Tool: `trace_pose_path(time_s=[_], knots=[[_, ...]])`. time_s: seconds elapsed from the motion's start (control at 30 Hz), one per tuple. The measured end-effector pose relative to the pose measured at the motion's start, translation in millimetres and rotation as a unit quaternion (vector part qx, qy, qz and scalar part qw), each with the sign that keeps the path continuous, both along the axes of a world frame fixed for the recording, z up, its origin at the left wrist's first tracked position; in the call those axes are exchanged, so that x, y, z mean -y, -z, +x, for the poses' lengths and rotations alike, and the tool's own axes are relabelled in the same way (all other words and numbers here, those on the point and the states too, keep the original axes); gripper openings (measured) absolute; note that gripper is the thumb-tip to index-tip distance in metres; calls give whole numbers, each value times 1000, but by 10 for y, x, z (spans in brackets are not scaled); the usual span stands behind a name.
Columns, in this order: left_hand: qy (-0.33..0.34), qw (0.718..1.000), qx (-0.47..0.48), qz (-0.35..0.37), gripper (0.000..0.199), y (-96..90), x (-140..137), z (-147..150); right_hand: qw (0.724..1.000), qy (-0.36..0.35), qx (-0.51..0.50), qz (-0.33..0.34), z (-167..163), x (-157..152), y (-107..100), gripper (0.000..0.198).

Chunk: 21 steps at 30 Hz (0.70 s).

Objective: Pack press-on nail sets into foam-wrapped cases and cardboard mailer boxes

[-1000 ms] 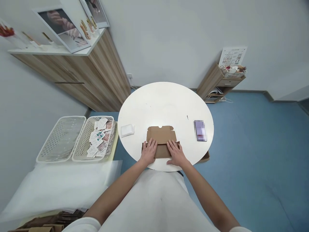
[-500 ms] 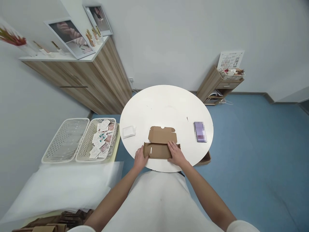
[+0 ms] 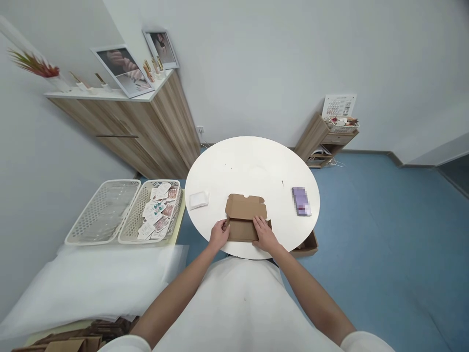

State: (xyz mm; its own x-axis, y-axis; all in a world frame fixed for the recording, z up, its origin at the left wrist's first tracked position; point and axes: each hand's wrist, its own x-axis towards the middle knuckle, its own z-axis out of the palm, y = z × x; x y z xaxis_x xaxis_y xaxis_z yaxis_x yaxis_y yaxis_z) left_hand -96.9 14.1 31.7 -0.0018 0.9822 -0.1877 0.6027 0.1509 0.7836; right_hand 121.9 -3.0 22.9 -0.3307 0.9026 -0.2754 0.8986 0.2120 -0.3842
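A brown cardboard box (image 3: 242, 230) lies at the near side of the white round table (image 3: 252, 161), its lid flap opened away from me. My left hand (image 3: 219, 234) grips the box's left side wall, fingers curled round the upright edge. With fingers stretched out, my right hand (image 3: 265, 235) rests flat over the right part of the box. A small white packet (image 3: 199, 200) lies on the table to the left. Toward the right edge lies a purple phone-sized item (image 3: 301, 201), partly blurred out.
On the left stand two white plastic baskets, one holding clear sleeves (image 3: 106, 210), the other printed cards (image 3: 156, 212). White translucent sheets (image 3: 110, 283) lie nearer me. A wooden cabinet (image 3: 146, 127) is behind, and a cardboard carton (image 3: 308, 246) sits below the table's right edge.
My left hand has folded the box's left side up and closed its fingers on it. My right hand stays on the box's right part. The view has shifted slightly.
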Motion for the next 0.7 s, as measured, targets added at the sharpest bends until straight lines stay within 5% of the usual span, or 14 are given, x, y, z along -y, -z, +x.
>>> trace_pose_path(time_s=[0.17,0.7], knots=[[0,1000,15,-9,41,-53,79,46,1000,9,16,6,-67,27,14,95],[59,993,-86,-48,28,83,124,-137,999,-26,18,-24,-178,181,-101,125]])
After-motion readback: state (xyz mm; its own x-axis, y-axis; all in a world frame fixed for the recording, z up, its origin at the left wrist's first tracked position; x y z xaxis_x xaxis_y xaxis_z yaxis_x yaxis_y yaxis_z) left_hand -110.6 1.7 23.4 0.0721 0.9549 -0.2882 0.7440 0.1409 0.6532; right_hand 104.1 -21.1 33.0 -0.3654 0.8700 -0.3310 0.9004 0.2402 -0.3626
